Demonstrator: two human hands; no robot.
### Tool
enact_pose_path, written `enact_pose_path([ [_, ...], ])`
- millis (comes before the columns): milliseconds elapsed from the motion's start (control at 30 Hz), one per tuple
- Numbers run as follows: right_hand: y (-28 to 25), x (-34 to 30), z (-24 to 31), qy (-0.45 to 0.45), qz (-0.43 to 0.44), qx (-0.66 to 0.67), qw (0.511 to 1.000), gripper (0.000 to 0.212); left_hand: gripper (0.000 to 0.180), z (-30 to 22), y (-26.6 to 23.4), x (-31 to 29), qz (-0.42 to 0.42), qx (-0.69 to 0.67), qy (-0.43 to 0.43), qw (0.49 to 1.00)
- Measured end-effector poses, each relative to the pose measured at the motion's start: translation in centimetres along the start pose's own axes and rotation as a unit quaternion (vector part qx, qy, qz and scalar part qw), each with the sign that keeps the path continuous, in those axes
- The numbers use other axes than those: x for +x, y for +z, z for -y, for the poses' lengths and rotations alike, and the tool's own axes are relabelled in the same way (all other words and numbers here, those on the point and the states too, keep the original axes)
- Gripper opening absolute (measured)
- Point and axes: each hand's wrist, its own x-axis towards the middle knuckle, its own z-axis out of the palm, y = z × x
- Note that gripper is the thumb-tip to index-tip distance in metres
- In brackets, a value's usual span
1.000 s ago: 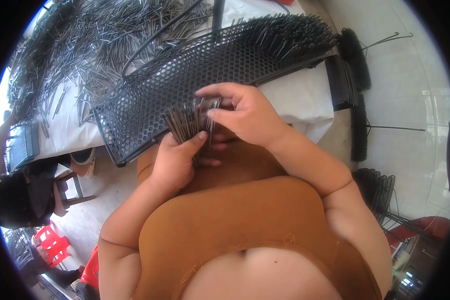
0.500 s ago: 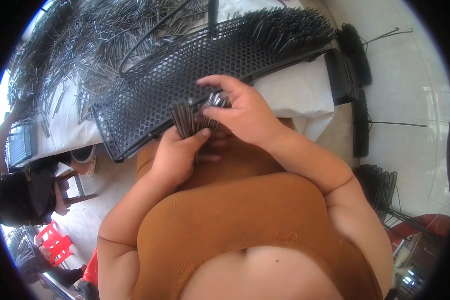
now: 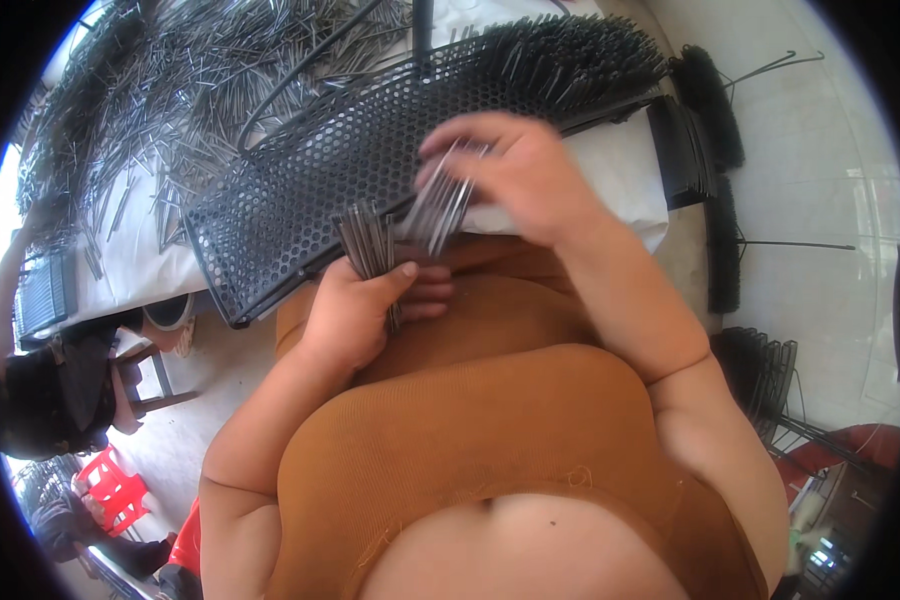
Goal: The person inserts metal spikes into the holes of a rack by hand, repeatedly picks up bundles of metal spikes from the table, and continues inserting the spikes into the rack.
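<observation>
One bundle of metal rods [image 3: 367, 235] rises from the left hand [image 3: 350, 310], gripped between thumb and fingers; a second bundle [image 3: 446, 208], blurred, slants down from the right hand [image 3: 532, 178], which pinches its upper end. Both are by the near edge of one perforated black tray [image 3: 345, 165], their rods too dense to count. Upright rods [image 3: 580, 65] crowd the tray's right end.

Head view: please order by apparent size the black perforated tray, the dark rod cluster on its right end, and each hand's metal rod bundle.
1. Black perforated tray
2. Dark rod cluster
3. Left-hand metal rod bundle and right-hand metal rod bundle: too alike to rank; both are partly hidden, the right one blurred.
</observation>
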Motion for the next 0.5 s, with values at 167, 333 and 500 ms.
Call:
enact_pose_path([
  [167,-5.1,3.2,-0.2,-0.361,-0.305,-0.166,0.865,0.015,0.021,0.1,-0.4,0.7,-0.006,0.005,-0.014,1.0],
  [333,-5.7,3.5,-1.3,-0.436,-0.344,-0.306,0.773,0.015,0.02,0.0,-0.3,0.6,-0.019,-0.004,-0.018,1.0],
  [500,-6.3,4.0,-2.2,-0.438,-0.351,-0.326,0.761,0.016,0.019,0.0,-0.2,0.8,-0.022,0.013,-0.017,1.0],
])
